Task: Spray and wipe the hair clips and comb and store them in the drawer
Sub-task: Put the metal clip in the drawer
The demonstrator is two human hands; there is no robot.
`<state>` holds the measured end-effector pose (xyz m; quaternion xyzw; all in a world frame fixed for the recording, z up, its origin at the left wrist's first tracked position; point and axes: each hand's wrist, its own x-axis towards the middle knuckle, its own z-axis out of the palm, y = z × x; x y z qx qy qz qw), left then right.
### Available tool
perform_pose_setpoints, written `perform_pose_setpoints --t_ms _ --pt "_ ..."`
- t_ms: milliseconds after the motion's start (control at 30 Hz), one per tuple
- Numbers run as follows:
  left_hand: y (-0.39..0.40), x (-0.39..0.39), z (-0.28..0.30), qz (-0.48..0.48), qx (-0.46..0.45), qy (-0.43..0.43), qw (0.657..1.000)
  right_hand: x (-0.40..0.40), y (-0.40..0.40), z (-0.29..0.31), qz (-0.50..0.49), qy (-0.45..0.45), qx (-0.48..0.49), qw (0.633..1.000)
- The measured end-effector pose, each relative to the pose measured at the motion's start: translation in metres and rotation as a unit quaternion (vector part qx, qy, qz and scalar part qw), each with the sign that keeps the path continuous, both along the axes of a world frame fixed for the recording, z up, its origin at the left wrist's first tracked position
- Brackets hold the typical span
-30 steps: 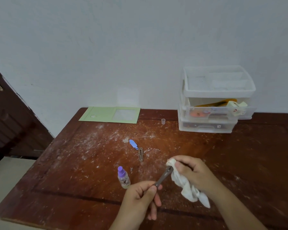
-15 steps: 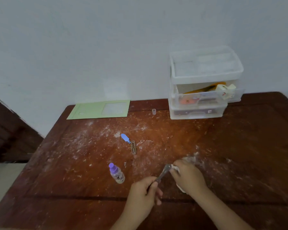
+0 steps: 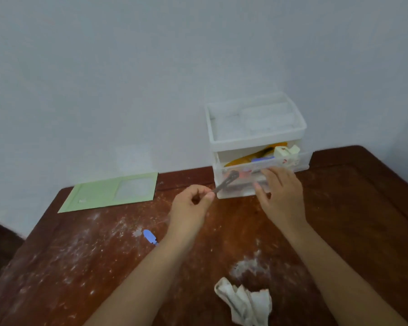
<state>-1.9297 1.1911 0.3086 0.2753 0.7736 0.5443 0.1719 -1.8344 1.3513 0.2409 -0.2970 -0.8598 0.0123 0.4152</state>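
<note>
Left hand (image 3: pixel 191 205) pinches a dark hair clip (image 3: pixel 225 182) at mid-frame, poised before the drawer unit (image 3: pixel 254 128), right hand (image 3: pixel 280 196) relaxed against its drawer front, cloth (image 3: pixel 245 302) dropped lower right, while a blue clip (image 3: pixel 149 236) left of centre awaits wiping.

Wooden table (image 3: pixel 353 227), dark reddish-brown, top scuffed and dusted with white marks. On it: a clear plastic drawer unit (image 3: pixel 254 147) at the far edge by the wall; a green card (image 3: pixel 97 196) flat at the far left; a blue hair clip (image 3: pixel 149 236) left of centre; a crumpled white cloth (image 3: pixel 245 302) at the near edge.
</note>
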Motion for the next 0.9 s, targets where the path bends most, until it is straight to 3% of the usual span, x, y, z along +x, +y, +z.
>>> perform_pose_setpoints --t_ms 133,333,467,533,733,833,900 --pt "0.067 -0.023 0.013 -0.021 -0.053 0.135 0.989 -0.017 0.040 0.002 -0.027 -0.017 0.023 0.999" --pt "0.123 -0.033 0.010 -0.052 -0.161 0.231 0.958 -0.023 0.048 0.003 -0.070 -0.029 0.034 0.997" --pt "0.135 -0.037 0.001 -0.050 -0.293 0.342 0.891 -0.022 0.046 0.003 -0.077 -0.016 0.053 0.995" --pt "0.132 -0.036 -0.003 -0.055 -0.330 0.348 0.876 -0.023 0.044 0.003 -0.079 -0.013 0.053 0.995" --pt "0.082 -0.048 -0.003 -0.135 -0.276 0.405 0.861 -0.024 0.041 0.001 -0.069 0.002 0.032 0.997" --pt "0.031 -0.064 -0.010 -0.115 -0.221 0.403 0.881 -0.027 0.029 0.000 -0.090 0.005 -0.001 0.996" --pt "-0.008 -0.080 -0.015 -0.100 -0.246 0.371 0.890 -0.030 0.008 -0.004 -0.053 0.028 0.005 0.998"
